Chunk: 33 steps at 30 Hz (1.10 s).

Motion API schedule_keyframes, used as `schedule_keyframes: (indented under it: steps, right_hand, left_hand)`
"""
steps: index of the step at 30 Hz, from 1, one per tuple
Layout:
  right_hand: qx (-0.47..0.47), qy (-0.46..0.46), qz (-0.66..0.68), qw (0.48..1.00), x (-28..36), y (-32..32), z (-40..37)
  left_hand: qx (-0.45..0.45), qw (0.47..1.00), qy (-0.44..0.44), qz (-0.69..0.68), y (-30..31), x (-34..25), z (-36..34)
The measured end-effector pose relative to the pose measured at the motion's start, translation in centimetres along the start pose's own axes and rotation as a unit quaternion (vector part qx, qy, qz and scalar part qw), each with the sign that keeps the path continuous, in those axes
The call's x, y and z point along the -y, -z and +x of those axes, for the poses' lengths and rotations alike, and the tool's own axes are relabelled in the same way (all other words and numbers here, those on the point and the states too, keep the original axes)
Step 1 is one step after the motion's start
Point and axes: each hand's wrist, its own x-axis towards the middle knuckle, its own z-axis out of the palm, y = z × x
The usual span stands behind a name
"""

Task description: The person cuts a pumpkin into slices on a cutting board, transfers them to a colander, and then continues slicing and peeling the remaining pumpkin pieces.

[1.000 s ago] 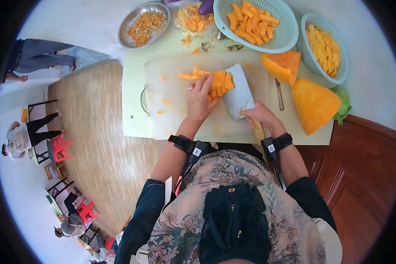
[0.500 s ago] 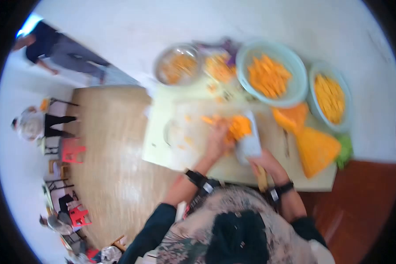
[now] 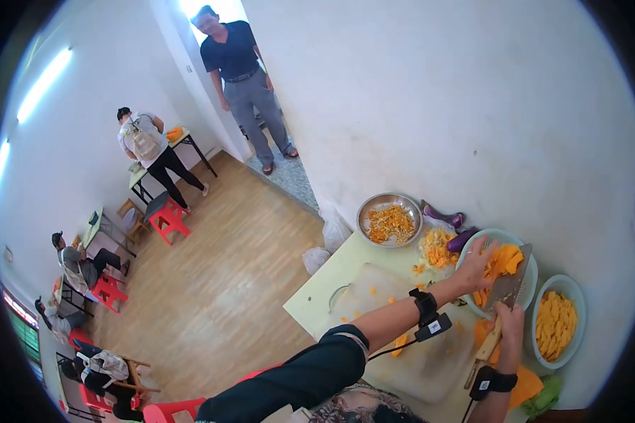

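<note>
left hand [image 3: 477, 268], fingers spread by the pumpkin pieces [image 3: 506, 259]; right hand [image 3: 509, 323] clenched on the cleaver [image 3: 509, 286], over the colander [image 3: 531, 280], two o'clock from the chopping board [image 3: 430, 368]!

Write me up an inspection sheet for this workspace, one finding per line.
Surface: pale table bearing a cutting board with orange bits on it.
Job's things: cut pumpkin against the cleaver, over a colander; a basin of yellow pieces to its right.
Clutter: metal bowl of scraps, eggplants and a heap of peelings beyond the board.
Hands: left hand, fingers spread, at the pumpkin; right hand grips the cleaver.
Cables: thin black cable from the left wrist's device.
Surroundings: person standing in a doorway; red stools on a wood-look floor.
</note>
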Motion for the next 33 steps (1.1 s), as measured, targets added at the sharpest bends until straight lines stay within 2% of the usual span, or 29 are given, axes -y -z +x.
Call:
schedule_keyframes:
  steps: [1,2,4,5,6,7,8,9,11,12,13,14,15,17,19,23,25,28,30,33]
  right_hand:
    - [0.002,0.001,-0.002,1.000,-0.4,0.6,0.8]
    - [-0.021,0.031,-0.028,0.999,-1.2,1.3,1.3]
    - [-0.063,0.088,-0.065,0.992,-3.2,1.7,0.9]
    - [-0.087,0.111,-0.083,0.987,-4.0,1.6,0.0]
    - [-0.117,0.119,-0.112,0.980,-4.4,1.2,-1.2]
    - [-0.081,0.112,-0.027,0.990,-5.6,1.2,-2.2]
    - [-0.060,0.132,-0.031,0.989,-7.2,1.6,-3.2]
    - [-0.057,0.145,-0.061,0.986,-8.0,1.7,-4.6]
    - [-0.012,0.075,-0.142,0.987,-9.4,2.0,-6.8]
    - [-0.022,0.050,-0.152,0.987,-9.6,1.5,-8.1]
    - [-0.013,0.091,-0.205,0.974,-9.6,0.4,-9.1]
    - [0.000,0.132,-0.256,0.958,-9.9,0.1,-10.3]
    - [-0.002,0.118,-0.260,0.958,-10.8,0.3,-10.8]
    - [0.063,0.050,-0.255,0.964,-13.7,-0.2,-11.8]
    - [0.051,0.074,-0.263,0.961,-15.8,-0.5,-12.7]
    - [0.044,0.078,-0.258,0.962,-17.3,-0.7,-13.3]
    - [0.041,0.079,-0.278,0.957,-17.7,-0.5,-13.1]
    - [0.034,0.096,-0.281,0.954,-17.5,0.0,-12.6]
    - [0.089,-0.008,-0.340,0.936,-16.2,0.0,-12.3]
    - [0.074,0.052,-0.338,0.937,-17.2,0.0,-12.3]
  left_hand:
    - [-0.035,0.999,-0.013,0.002,0.3,-0.4,0.1]
    - [-0.022,0.995,0.021,-0.094,0.8,-0.6,-0.8]
    - [-0.030,0.996,-0.021,-0.086,0.2,3.2,-4.9]
    - [-0.055,0.993,0.000,-0.103,1.5,3.0,-7.8]
    - [-0.040,0.995,0.011,-0.093,2.4,4.2,-10.9]
    - [-0.053,0.996,0.053,-0.045,2.6,5.1,-14.4]
    - [0.010,0.990,0.135,-0.042,4.8,3.7,-16.4]
    - [0.031,0.992,0.119,-0.022,5.4,4.1,-19.3]
    - [0.117,0.982,0.130,0.068,7.2,3.2,-23.7]
    - [0.156,0.974,0.148,0.078,7.7,2.8,-25.0]
    - [0.171,0.971,0.152,0.064,7.9,2.1,-25.3]
    - [0.191,0.962,0.165,0.106,8.1,1.1,-25.6]
    - [0.207,0.950,0.176,0.151,7.9,0.8,-25.5]
    - [0.217,0.946,0.161,0.178,7.2,1.6,-26.1]
    - [0.159,0.959,0.176,0.152,6.7,1.8,-25.7]
    - [0.195,0.955,0.181,0.132,5.8,1.4,-24.1]
    - [0.257,0.942,0.150,0.152,4.7,2.0,-24.1]
    - [0.258,0.946,0.125,0.151,4.3,2.2,-23.6]
    - [0.232,0.953,0.099,0.169,5.1,2.4,-23.3]
    - [0.177,0.960,0.033,0.216,6.7,4.2,-20.2]
